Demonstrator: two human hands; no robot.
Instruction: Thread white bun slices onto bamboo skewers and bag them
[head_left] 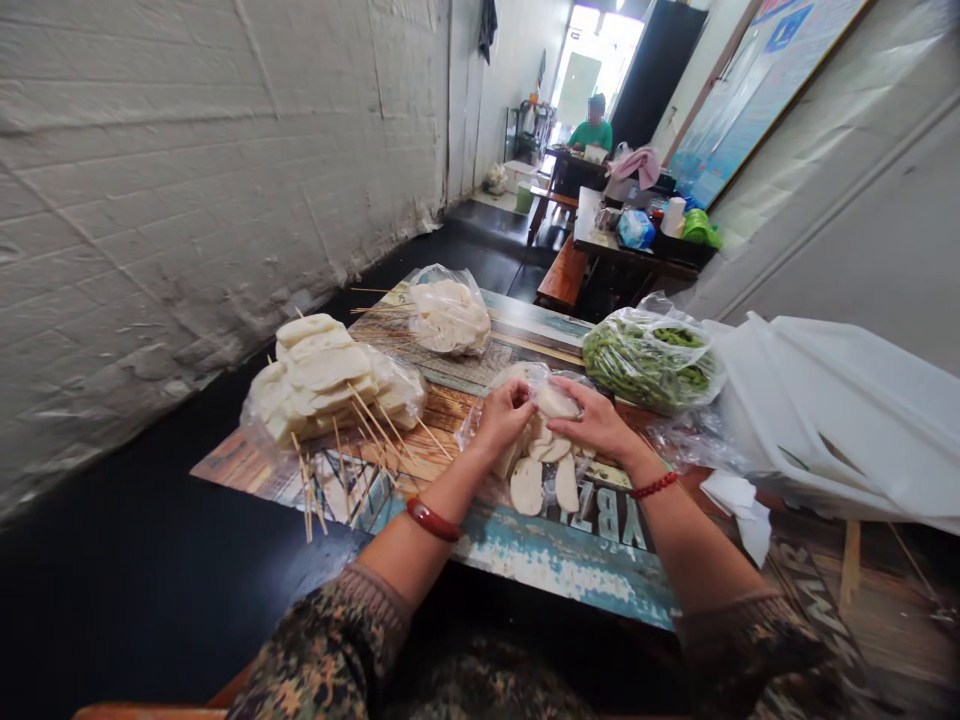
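Observation:
My left hand (508,413) is closed in a pinch over a clear plastic bag (517,374); what lies between its fingertips is hidden. Beside it, my right hand (594,417) curves round a pale slice (556,402), thumb and fingers on its edges. Below both hands, loose pale oval slices (528,486) spread on the table (480,535). To the left sits a large heap of similar slices (319,365), partly bagged, with bamboo skewers (375,425) sticking out. Farther back is another bag of skewered slices (450,312).
Right of my hands stands a bag of green strips (651,355), near white plastic trays (832,400). A crumpled tissue (739,510) lies by my right forearm. Farther off are a bench (566,275), a cluttered table (600,235) and a seated person in green (591,135). A wall (217,150) runs along the left.

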